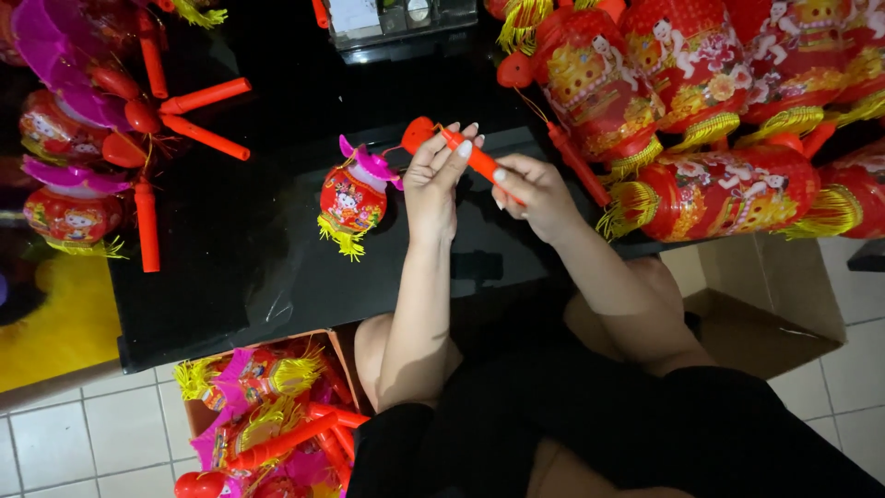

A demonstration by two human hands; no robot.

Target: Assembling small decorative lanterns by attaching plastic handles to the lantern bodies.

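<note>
Both my hands hold one orange-red plastic handle stick (479,162) above the black table (230,267). My left hand (435,180) grips its upper end near the round tip, fingers wrapped over it. My right hand (530,194) pinches the lower end. From the stick's tip a thin string runs to a small red toy lantern (353,200) with a pink top and yellow tassel, which lies on the table just left of my left hand.
Large red lanterns with yellow fringes (701,101) crowd the table's right and far side. Finished small lanterns with orange sticks (101,138) lie at the left. A cardboard box of lantern parts (267,415) stands on the tiled floor; another box (765,295) sits at right.
</note>
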